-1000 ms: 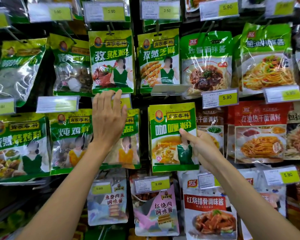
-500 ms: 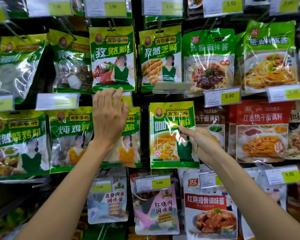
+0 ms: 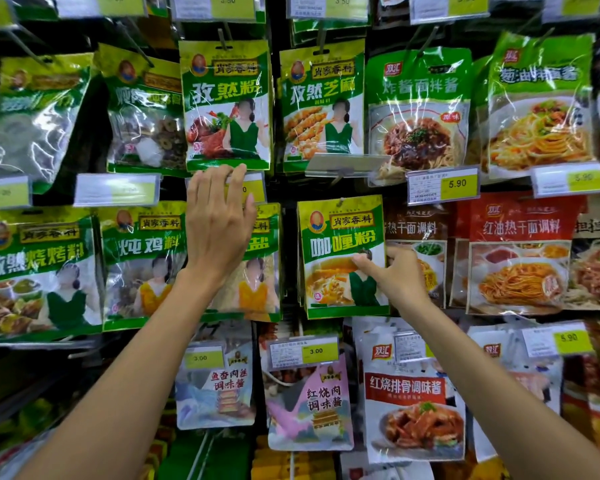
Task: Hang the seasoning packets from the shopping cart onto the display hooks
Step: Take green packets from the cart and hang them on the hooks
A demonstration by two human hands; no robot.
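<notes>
Little differs from a second ago. The left hand (image 3: 219,230) still lies flat on the column left of centre of the dark display wall (image 3: 285,188), fingers straight and slightly spread. Its fingertips cover a yellow price label (image 3: 253,189) just under the green cumin packet (image 3: 227,105), and its palm hides most of a green salt packet (image 3: 264,271). The right hand (image 3: 395,275) still pinches the green and yellow glossy curry-powder packet (image 3: 340,237), thumb on the printed front and the other fingers curled behind its right edge. The packet's face, creased with glare half a second ago, now looks flatter. The whole wall sits higher in the view, so its top row of labels is cut by the upper edge.

The curry-powder packet hangs at the middle of the wall, its top edge at a small hook tip (image 3: 342,201), directly under a clear label holder (image 3: 347,164) tipped up flat. A narrow dark gap separates its left edge from the salt packet. Its right edge overlaps a brown noodle-sauce packet (image 3: 417,233), with the right hand between them. Its bottom edge hangs just over a pink sauce packet (image 3: 312,403) and a white rib-sauce packet (image 3: 409,393).

The hook's rod is hidden behind the packet. Thin edges of more packets show behind its left side, though how many cannot be told. Packets at the wall's far left and right edges are blurred and cut off
</notes>
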